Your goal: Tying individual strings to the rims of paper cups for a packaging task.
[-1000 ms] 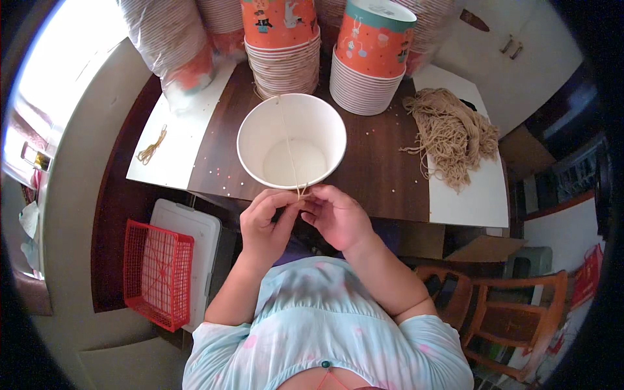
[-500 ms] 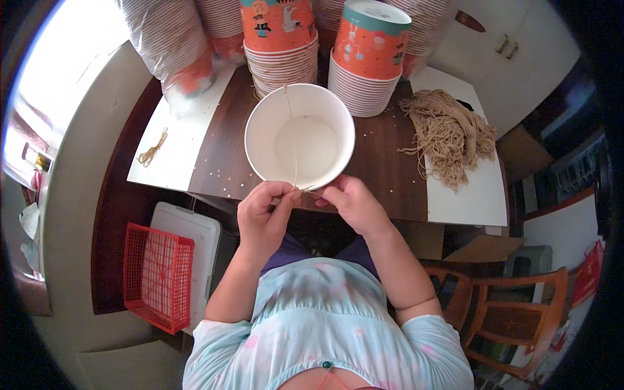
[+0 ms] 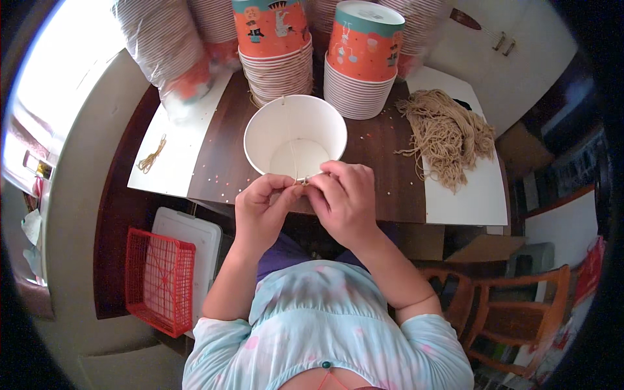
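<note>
Pinching a thin cord (image 3: 295, 156) in the head view, left hand (image 3: 261, 207) and right hand (image 3: 348, 203) stand equally close at the near rim of the white bucket (image 3: 326, 130); the cord's length runs forward to the far rim.

Can't tell if twine (image 3: 294, 156) is knotted: too small, my fingertips (image 3: 298, 190) cover it. My right hand (image 3: 348, 198) hides part of paper bucket's (image 3: 265, 140) near rim. Plastic-wrapped bucket stack (image 3: 156, 42), table's (image 3: 224, 153) far-left corner: cut off by frame.
</note>
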{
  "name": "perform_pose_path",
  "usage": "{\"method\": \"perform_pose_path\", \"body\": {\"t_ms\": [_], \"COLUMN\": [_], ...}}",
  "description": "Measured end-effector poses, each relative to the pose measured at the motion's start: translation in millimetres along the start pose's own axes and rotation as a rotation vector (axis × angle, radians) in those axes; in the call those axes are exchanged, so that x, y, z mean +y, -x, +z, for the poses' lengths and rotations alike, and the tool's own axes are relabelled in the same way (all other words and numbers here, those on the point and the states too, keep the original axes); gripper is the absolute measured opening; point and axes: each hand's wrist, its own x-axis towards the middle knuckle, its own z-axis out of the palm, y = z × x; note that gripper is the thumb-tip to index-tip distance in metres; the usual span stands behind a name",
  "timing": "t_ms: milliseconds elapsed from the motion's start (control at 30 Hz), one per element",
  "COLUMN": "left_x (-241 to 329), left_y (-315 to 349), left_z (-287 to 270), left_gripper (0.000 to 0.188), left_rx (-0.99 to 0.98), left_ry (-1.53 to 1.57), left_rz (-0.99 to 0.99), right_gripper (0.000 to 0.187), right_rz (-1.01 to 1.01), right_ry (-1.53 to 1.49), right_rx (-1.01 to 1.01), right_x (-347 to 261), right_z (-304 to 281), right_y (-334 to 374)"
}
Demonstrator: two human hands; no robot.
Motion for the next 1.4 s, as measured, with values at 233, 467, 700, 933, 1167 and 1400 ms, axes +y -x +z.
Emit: {"method": "perform_pose_path", "body": {"t_ms": [233, 467, 700, 933, 1167, 1400], "left_x": [-4.3, 0.6, 8.3, 26.9, 1.4, -9.4], "left_y": [1.1, -1.3, 2.6, -4.2, -35.1, -44.6], "left_z": [-2.5, -4.1, 0.1, -0.4, -5.8, -21.4], "left_gripper": [0.006, 0.004, 0.007, 0.007, 0.007, 0.011], "left_rx": [0.066, -0.065, -0.134, -0.072, -0.104, -0.199], "left_ry": [-0.072, 0.294, 0.125, 0.631, 0.755, 0.496], "left_rz": [0.057, -0.076, 0.182, 0.104, 0.140, 0.318], "right_gripper": [0.008, 0.013, 0.026, 0.024, 0.033, 0.040], "right_rz": [-0.122, 0.050, -0.028, -0.004, 0.146, 0.420], "right_ry": [-0.014, -0.130, -0.231, -0.118, -0.302, 0.273], "right_rx": [-0.006, 0.002, 0.037, -0.036, -0.091, -0.609], "right_x": [3.3, -6.4, -8.6, -4.7, 6.1, 102.3], "right_z": [-1.3, -8.8, -0.5, -3.3, -17.0, -31.4], "right_y": [1.2, -2.4, -0.5, 0.2, -22.2, -75.6]}}
